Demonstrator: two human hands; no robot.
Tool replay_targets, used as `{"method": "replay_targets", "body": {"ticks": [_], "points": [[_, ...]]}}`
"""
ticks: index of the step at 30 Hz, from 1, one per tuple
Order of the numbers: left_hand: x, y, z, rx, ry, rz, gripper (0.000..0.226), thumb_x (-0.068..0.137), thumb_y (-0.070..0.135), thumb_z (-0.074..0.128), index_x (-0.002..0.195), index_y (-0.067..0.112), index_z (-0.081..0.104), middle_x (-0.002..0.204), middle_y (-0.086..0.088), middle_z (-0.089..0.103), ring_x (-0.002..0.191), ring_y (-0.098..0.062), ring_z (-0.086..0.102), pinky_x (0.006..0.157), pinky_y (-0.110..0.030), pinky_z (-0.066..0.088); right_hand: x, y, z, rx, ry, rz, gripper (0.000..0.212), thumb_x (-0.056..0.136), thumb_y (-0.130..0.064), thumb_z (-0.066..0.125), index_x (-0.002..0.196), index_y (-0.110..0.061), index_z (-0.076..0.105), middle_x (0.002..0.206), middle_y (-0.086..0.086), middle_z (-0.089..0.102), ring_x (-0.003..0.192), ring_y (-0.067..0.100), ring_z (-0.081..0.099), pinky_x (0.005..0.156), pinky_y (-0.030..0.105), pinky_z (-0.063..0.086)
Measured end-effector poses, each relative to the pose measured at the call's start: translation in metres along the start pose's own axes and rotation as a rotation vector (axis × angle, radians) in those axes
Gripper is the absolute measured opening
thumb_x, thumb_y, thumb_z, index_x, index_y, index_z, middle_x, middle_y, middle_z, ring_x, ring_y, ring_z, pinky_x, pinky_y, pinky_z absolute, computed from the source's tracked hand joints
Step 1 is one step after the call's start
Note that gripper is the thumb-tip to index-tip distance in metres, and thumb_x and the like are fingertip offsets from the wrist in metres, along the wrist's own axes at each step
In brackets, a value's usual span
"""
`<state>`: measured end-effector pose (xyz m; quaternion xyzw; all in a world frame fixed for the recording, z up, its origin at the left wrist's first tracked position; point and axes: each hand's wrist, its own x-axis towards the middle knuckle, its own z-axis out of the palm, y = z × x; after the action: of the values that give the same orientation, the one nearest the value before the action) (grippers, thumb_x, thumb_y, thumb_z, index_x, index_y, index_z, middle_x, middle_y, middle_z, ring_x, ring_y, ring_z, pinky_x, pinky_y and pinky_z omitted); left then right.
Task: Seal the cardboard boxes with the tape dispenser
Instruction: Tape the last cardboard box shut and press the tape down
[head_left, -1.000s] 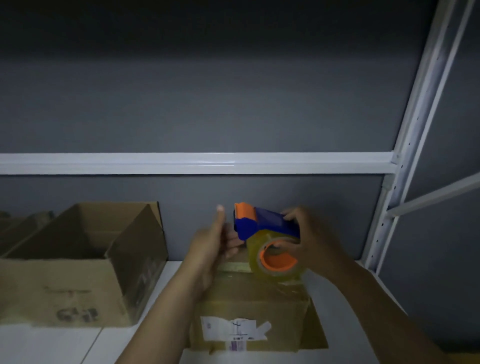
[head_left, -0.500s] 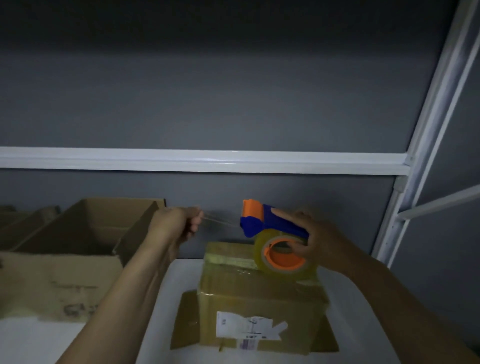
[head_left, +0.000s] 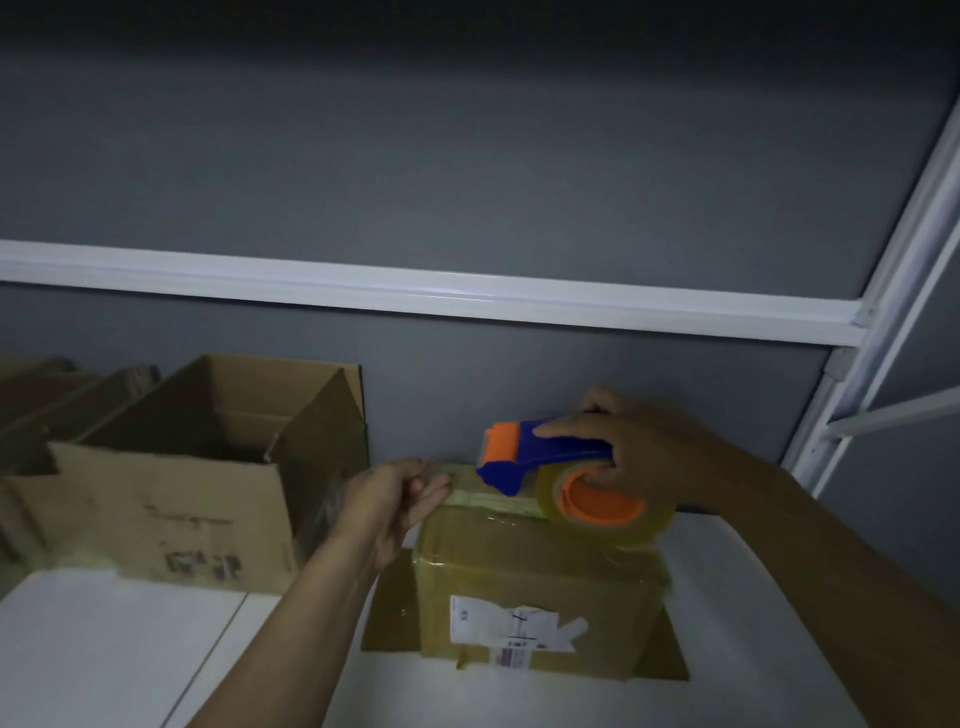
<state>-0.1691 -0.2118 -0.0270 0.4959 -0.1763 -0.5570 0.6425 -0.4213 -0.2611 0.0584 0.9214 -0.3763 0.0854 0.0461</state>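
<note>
The right hand (head_left: 639, 457) held a blue and orange plastic tape dispenser (head_left: 540, 457). Its fingers were curled around the blue handle, with the pointer finger lying flat on top. The dispenser's orange front end was at the top back edge of a small shut brown cardboard box (head_left: 535, 587) with a white paper label on its front. The see-through roll of tape (head_left: 608, 514) with an orange middle hung over the box's top right side.

The left hand (head_left: 395, 504) was at the box's top left corner with its fingers curled in. I could not tell if they pinched the tape end.

The small box sat on a flat piece of brown cardboard (head_left: 389, 608) on a white shelf (head_left: 104, 649). A big open brown cardboard box (head_left: 171, 499) stood to the left.
</note>
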Motion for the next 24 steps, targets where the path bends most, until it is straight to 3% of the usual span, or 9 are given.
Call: {"method": "replay_targets", "body": {"ticks": [7, 10, 14, 15, 16, 18, 20, 22, 24], "points": [[0.008, -0.003, -0.03, 0.436, 0.086, 0.206, 0.011, 0.088, 0.005, 0.066, 0.079, -0.002, 0.066, 0.056, -0.009, 0.06, 0.053, -0.017, 0.058, 0.051, -0.023, 0.052, 0.02, -0.028, 0.002, -0.125, -0.102, -0.038, 0.057, 0.084, -0.05, 0.061, 0.137, -0.051, 0.04, 0.117, -0.007, 0.044, 0.098, 0.012, 0.047, 0.078, 0.024, 0.04], [0.011, -0.011, -0.038, 0.516, 0.073, 0.219, 0.019, 0.088, 0.005, 0.066, 0.071, -0.002, 0.064, 0.055, -0.01, 0.058, 0.043, -0.013, 0.052, 0.045, -0.02, 0.046, 0.025, -0.037, 0.005, -0.113, -0.132, -0.023, 0.062, 0.078, -0.064, 0.06, 0.135, -0.049, 0.043, 0.115, -0.008, 0.044, 0.099, 0.011, 0.046, 0.076, 0.025, 0.037], [0.012, -0.028, -0.045, 0.473, 0.011, 0.129, 0.031, 0.092, 0.02, 0.066, 0.063, 0.01, 0.063, 0.054, -0.007, 0.057, 0.046, -0.013, 0.05, 0.051, -0.024, 0.045, 0.028, -0.039, 0.009, -0.112, -0.088, -0.039, 0.051, 0.085, -0.066, 0.047, 0.133, -0.048, 0.048, 0.119, -0.008, 0.047, 0.102, 0.01, 0.047, 0.08, 0.022, 0.037], [0.01, -0.032, -0.046, 0.472, -0.015, 0.105, 0.022, 0.09, 0.028, 0.069, 0.07, 0.02, 0.065, 0.054, -0.006, 0.056, 0.047, -0.012, 0.05, 0.051, -0.024, 0.046, 0.029, -0.039, 0.011, -0.116, -0.081, -0.037, 0.049, 0.086, -0.066, 0.044, 0.132, -0.049, 0.049, 0.118, -0.009, 0.047, 0.102, 0.009, 0.047, 0.08, 0.022, 0.037], [0.006, -0.034, -0.045, 0.455, -0.034, 0.081, 0.008, 0.087, 0.036, 0.069, 0.089, 0.03, 0.065, 0.055, -0.005, 0.057, 0.048, -0.011, 0.05, 0.052, -0.024, 0.047, 0.03, -0.039, 0.013, -0.119, -0.073, -0.036, 0.049, 0.087, -0.067, 0.042, 0.131, -0.049, 0.049, 0.116, -0.009, 0.047, 0.1, 0.009, 0.047, 0.077, 0.021, 0.035], [0.009, -0.039, -0.047, 0.602, -0.017, 0.068, 0.054, 0.092, 0.042, 0.062, 0.14, 0.033, 0.04, 0.062, -0.002, 0.063, 0.05, -0.01, 0.053, 0.052, -0.022, 0.048, 0.032, -0.041, 0.017, -0.139, -0.062, -0.057, 0.051, 0.086, -0.071, 0.039, 0.131, -0.049, 0.05, 0.113, -0.009, 0.048, 0.096, 0.008, 0.046, 0.068, 0.016, 0.029], [0.01, -0.04, -0.048, 0.886, 0.053, 0.243, 0.059, 0.096, 0.045, 0.052, 0.149, 0.033, 0.029, 0.091, -0.003, 0.072, 0.067, -0.011, 0.063, 0.063, -0.023, 0.053, 0.034, -0.043, 0.02, -0.154, -0.064, -0.072, 0.052, 0.086, -0.072, 0.039, 0.13, -0.049, 0.051, 0.108, -0.009, 0.048, 0.089, 0.007, 0.042, 0.063, 0.01, 0.021], [0.005, -0.038, -0.047, 0.877, 0.073, 0.484, 0.052, 0.099, 0.043, 0.044, 0.148, 0.027, 0.036, 0.12, 0.002, 0.065, 0.1, -0.006, 0.061, 0.081, -0.018, 0.048, 0.037, -0.044, 0.02, -0.147, -0.066, -0.061, 0.049, 0.086, -0.068, 0.042, 0.129, -0.047, 0.052, 0.105, -0.009, 0.048, 0.085, 0.005, 0.04, 0.064, 0.012, 0.024], [-0.002, -0.036, -0.043, 0.81, -0.139, 0.559, 0.059, 0.096, 0.048, 0.042, 0.151, 0.029, 0.029, 0.144, 0.013, 0.043, 0.125, 0.001, 0.043, 0.094, -0.011, 0.036, 0.037, -0.045, 0.019, -0.153, -0.064, -0.05, 0.047, 0.087, -0.066, 0.043, 0.13, -0.047, 0.052, 0.105, -0.008, 0.049, 0.088, 0.007, 0.044, 0.068, 0.02, 0.03]]}}
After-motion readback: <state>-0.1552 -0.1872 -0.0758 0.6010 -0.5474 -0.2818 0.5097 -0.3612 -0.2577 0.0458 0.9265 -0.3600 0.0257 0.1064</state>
